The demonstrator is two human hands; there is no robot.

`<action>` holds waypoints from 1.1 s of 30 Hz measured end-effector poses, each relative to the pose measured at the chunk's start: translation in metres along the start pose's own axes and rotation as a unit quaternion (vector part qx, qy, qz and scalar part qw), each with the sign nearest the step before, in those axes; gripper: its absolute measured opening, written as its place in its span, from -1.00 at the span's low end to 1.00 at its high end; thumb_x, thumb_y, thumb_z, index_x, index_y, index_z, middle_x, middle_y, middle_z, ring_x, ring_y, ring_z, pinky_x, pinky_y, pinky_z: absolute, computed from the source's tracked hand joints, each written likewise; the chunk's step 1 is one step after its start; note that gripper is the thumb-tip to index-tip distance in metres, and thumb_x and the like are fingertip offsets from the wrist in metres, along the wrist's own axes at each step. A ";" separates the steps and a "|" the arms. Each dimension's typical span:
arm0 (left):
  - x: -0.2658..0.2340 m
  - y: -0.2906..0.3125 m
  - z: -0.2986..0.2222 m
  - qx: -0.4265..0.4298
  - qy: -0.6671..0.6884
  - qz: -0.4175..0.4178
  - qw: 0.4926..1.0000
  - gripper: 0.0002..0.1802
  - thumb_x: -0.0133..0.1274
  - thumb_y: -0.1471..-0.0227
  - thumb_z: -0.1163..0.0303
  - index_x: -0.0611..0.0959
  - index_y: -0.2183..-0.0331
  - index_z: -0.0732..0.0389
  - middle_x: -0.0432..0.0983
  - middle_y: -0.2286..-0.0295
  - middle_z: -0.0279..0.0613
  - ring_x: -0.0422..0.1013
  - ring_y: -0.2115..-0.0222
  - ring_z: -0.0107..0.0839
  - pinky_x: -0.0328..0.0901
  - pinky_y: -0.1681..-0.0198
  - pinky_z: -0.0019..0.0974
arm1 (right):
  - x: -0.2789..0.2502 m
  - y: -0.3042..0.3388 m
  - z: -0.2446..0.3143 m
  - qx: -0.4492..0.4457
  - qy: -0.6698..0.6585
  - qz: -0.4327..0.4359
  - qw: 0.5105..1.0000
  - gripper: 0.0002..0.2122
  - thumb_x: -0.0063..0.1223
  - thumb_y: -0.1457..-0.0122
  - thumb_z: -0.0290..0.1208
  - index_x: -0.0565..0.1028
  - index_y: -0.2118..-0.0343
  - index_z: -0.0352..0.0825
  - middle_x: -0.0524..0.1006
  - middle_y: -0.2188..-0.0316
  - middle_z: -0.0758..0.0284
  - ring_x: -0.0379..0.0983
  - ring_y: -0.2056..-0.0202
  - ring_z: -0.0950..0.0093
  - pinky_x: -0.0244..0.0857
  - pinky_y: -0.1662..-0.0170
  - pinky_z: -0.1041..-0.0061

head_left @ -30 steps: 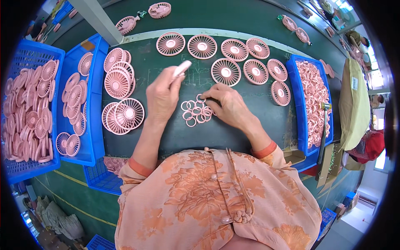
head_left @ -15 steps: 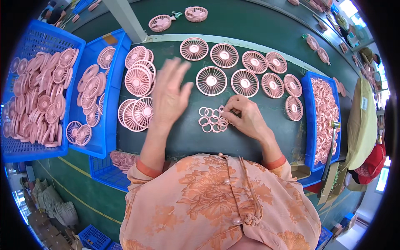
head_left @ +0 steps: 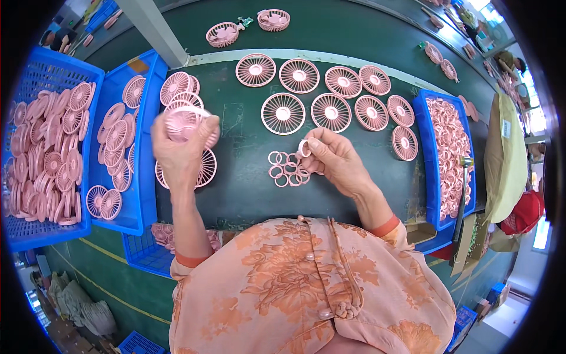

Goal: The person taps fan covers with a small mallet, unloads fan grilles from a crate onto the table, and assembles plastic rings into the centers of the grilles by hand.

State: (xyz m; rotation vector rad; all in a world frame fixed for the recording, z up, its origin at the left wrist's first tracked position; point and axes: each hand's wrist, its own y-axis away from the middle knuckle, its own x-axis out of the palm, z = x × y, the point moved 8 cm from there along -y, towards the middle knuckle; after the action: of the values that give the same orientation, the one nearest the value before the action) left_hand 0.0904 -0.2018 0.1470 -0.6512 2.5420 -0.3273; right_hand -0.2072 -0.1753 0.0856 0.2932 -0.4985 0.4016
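Right hand (head_left: 337,162) is just beyond and right of the ring pile (head_left: 287,172), thumb and fingertips pinched on one pink ring (head_left: 302,148), ring tipped up on edge and lifted off the bench (head_left: 236,203). Left hand (head_left: 181,158) is well left of the ring pile, thumb one side and fingers the other, gripping a pink round part (head_left: 184,123); motion blur, can't read its detail. Ring pile itself: small pink rings, loose, some overlapping, flat on the bench between the two forearms. Left stack (head_left: 175,88) of pink spoked discs is left of and beyond the ring pile, partly hidden by the left hand and its part. More spoked discs sit beneath that wrist, left of the ring pile. Nine laid-out discs (head_left: 331,113) lie beyond the ring pile: two rows of four, plus one at the right end, nearer. Right of the ring pile: blue bin (head_left: 420,118) full of small pink parts, hammer-like tool (head_left: 463,183) over its outer side, pale sack (head_left: 507,153) past that. Far left of the ring pile: blue tray (head_left: 152,118) with spoked discs, then blue crate (head_left: 35,65) heaped with more. Far beyond the ring pile, past a pale post (head_left: 156,32), two pink baskets (head_left: 273,20) sit on a green surface.
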 end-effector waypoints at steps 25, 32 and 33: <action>0.115 0.089 -0.015 -0.286 0.426 0.279 0.812 -0.66 -0.03 -0.38 0.27 0.51 0.00 0.35 0.60 0.13 -0.07 0.61 0.19 -0.39 0.59 0.11 -0.27 | 0.022 0.010 0.027 -0.118 0.165 -0.096 0.974 -0.76 0.11 -0.31 -0.61 0.54 -0.03 -0.40 0.58 0.17 0.38 0.58 0.19 0.62 0.51 0.10 0.64; 0.118 0.093 -0.017 -0.291 0.454 0.258 0.801 -0.71 0.01 -0.27 0.47 0.50 0.01 0.40 0.60 0.14 0.01 0.62 0.21 -0.38 0.59 0.16 -0.33 | 0.042 0.009 0.051 -0.263 0.421 -0.141 0.857 -0.76 0.26 -0.20 -0.58 0.58 0.07 -0.41 0.62 0.22 0.29 0.61 0.25 0.56 0.55 0.17 0.54; 0.117 0.093 -0.019 -0.288 0.456 0.254 0.803 -0.70 0.02 -0.24 0.52 0.50 0.01 0.41 0.60 0.14 0.01 0.61 0.20 -0.38 0.58 0.14 -0.33 | 0.043 0.010 0.054 -0.288 0.438 -0.154 0.838 -0.77 0.29 -0.18 -0.57 0.59 0.10 -0.40 0.63 0.24 0.26 0.61 0.27 0.54 0.56 0.19 0.53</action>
State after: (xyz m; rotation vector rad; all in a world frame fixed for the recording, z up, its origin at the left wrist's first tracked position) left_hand -0.0448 -0.1794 0.0841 0.1093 3.6454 0.4804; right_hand -0.1989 -0.1729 0.1547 -0.4018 0.3476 0.0259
